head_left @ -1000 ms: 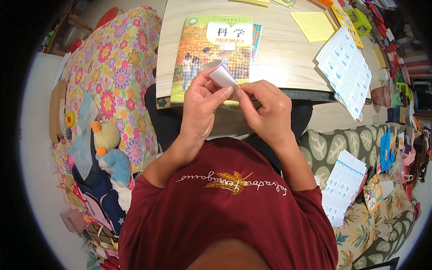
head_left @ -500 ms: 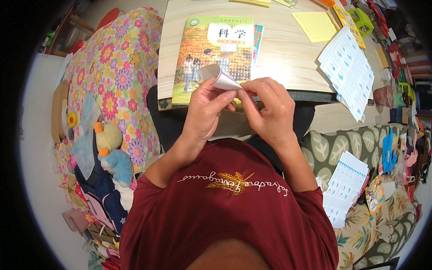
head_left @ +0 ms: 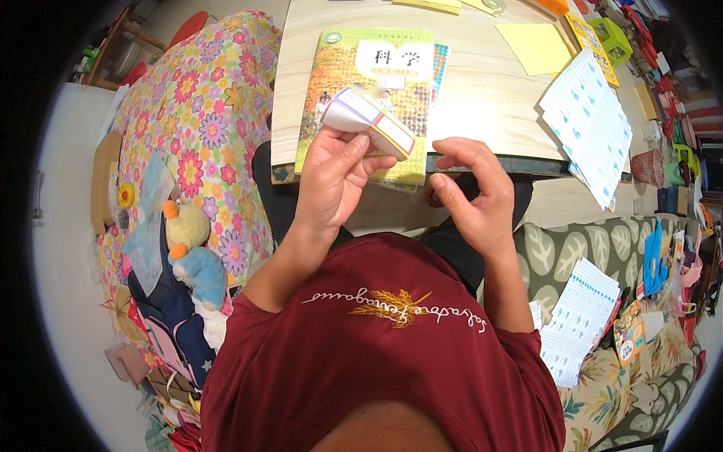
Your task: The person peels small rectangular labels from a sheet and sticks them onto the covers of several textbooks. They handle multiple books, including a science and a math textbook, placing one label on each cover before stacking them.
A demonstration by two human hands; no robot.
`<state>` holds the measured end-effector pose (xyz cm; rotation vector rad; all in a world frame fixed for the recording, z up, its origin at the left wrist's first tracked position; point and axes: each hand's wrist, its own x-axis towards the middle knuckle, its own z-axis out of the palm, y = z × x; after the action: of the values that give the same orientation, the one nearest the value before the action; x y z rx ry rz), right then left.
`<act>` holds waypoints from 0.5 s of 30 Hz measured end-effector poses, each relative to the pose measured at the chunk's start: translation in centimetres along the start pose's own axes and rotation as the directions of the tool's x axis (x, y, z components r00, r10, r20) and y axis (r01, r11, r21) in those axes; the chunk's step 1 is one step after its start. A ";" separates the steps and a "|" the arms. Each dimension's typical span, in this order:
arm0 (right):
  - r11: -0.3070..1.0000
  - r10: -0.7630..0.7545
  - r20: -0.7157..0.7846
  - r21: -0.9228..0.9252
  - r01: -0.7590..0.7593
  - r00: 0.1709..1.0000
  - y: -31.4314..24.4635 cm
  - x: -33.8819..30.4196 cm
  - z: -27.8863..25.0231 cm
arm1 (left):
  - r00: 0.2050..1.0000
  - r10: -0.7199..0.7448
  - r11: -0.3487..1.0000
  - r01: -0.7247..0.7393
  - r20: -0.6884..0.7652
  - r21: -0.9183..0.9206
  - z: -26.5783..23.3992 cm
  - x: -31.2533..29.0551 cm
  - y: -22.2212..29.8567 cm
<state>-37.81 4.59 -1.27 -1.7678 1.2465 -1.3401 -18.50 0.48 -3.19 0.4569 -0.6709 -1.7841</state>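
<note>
Pinched between the thumb and fingers of my left hand (head_left: pixel 331 172) is a small curled strip of paper labels (head_left: pixel 373 120), white with purple, red and yellow borders. It is held above the lower part of a textbook (head_left: pixel 324 71) with a green and orange autumn cover, which lies at the table's near edge. My right hand (head_left: pixel 476 192) hangs just right of the strip, thumb and fingers apart, with nothing in it. A blue-and-red dotted sheet or booklet (head_left: pixel 440 64) sticks out from under the textbook's right side.
On the pale wooden table (head_left: pixel 482 105) lie a yellow paper (head_left: pixel 531 49) and printed sheets (head_left: pixel 587 120) overhanging the right edge. More sheets (head_left: pixel 580 320) rest on the leaf-patterned sofa at right. A flowered bedspread (head_left: pixel 218 98) with a plush duck (head_left: pixel 197 256) is at left.
My right hand has let go of the label strip and moved right, its fingers opening. The strip, still in my left hand, has unrolled so its coloured borders show.
</note>
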 end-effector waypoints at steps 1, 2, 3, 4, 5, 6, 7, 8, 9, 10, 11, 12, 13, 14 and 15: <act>1.000 -0.023 -0.006 -0.005 0.023 1.000 -0.2 0.1 0.3 | 1.000 0.000 1.000 0.000 -0.005 -0.006 0.0 0.0 0.0; 0.999 -0.045 -0.012 -0.010 0.045 0.999 -0.5 0.2 0.6 | 1.000 0.001 1.000 -0.001 -0.010 -0.013 0.0 0.0 -0.1; 0.998 -0.068 -0.018 -0.015 0.068 0.998 -0.7 0.3 0.9 | 1.000 0.001 1.000 -0.001 -0.015 -0.019 0.0 -0.1 -0.1; 0.995 -0.094 -0.020 -0.036 0.093 0.995 -0.6 0.4 1.2 | 1.000 -0.005 1.000 0.005 -0.018 0.007 0.0 -0.1 -0.1; 0.993 -0.106 -0.020 -0.050 0.105 0.994 -0.5 0.5 1.4 | 1.000 -0.011 0.999 0.012 -0.020 0.033 0.1 -0.2 -0.1; 0.991 -0.118 -0.020 -0.065 0.117 0.993 -0.4 0.6 1.6 | 1.000 -0.018 0.998 0.019 -0.023 0.058 0.1 -0.3 -0.2; 0.988 -0.131 -0.018 -0.079 0.129 0.991 -0.3 0.6 1.7 | 0.999 -0.021 0.997 0.024 -0.038 0.078 0.1 -0.4 -0.3; 0.987 -0.135 -0.023 -0.090 0.133 0.991 -0.3 0.7 1.9 | 0.998 -0.025 0.995 0.030 -0.053 0.098 0.1 -0.4 -0.4; 0.986 -0.140 -0.028 -0.101 0.136 0.990 -0.2 0.7 2.0 | 0.997 -0.029 0.992 0.037 -0.067 0.117 0.2 -0.5 -0.5; 0.984 -0.143 -0.033 -0.112 0.139 0.989 -0.2 0.7 2.0 | 0.997 -0.046 0.994 0.053 -0.070 0.098 0.3 -0.5 -0.5; 0.984 -0.139 -0.039 -0.114 0.134 0.990 -0.2 0.7 2.1 | 0.995 -0.064 0.994 0.069 -0.071 0.079 0.4 -0.5 -0.6; 0.985 -0.135 -0.045 -0.117 0.129 0.990 -0.1 0.7 2.2 | 0.994 -0.082 0.994 0.086 -0.072 0.060 0.5 -0.5 -0.6; 0.985 -0.130 -0.051 -0.120 0.123 0.990 -0.1 0.7 2.2 | 0.993 -0.091 0.993 0.096 -0.071 0.068 0.5 -0.5 -0.7; 0.986 -0.125 -0.058 -0.121 0.117 0.990 -0.2 0.7 2.2 | 0.993 -0.100 0.992 0.105 -0.069 0.075 0.5 -0.6 -0.8; 0.986 -0.120 -0.065 -0.123 0.112 0.991 -0.3 0.8 2.2 | 0.992 -0.109 0.990 0.115 -0.068 0.082 0.5 -0.6 -0.8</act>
<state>-35.59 3.81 -1.42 -1.9156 1.3040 -1.4325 -19.20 1.33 -3.36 0.6172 -0.6912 -1.8431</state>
